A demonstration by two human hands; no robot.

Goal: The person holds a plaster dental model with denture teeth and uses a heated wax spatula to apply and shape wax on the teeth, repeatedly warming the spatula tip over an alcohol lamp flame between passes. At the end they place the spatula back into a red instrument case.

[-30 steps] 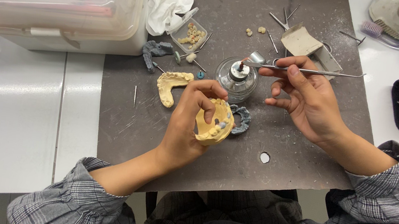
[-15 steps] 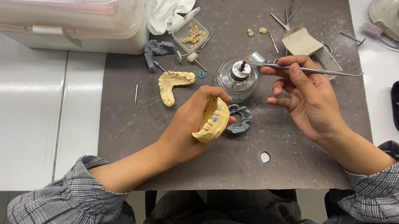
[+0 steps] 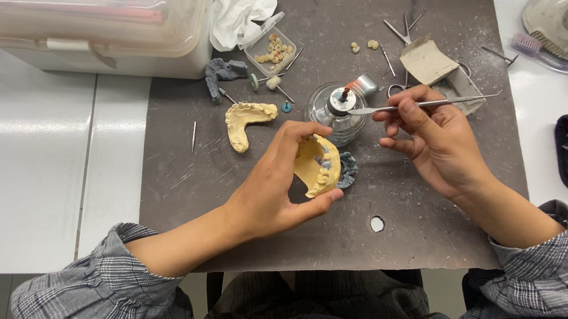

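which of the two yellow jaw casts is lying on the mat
The bare yellow cast left of the glass burner lies on the mat. The other cast is held up in the left hand.

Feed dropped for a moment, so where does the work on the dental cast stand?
Laid out: a second yellow plaster jaw cast on the grey mat. In hand: the left hand grips a yellow plaster jaw cast; the right hand holds a thin metal instrument, tip at the glass spirit burner. Left: the tip hasn't reached the held cast.

Left hand (image 3: 272, 194) grips yellow dental cast (image 3: 317, 165); right hand (image 3: 440, 140) holds metal instrument (image 3: 419, 104), tip at glass burner (image 3: 333, 109).
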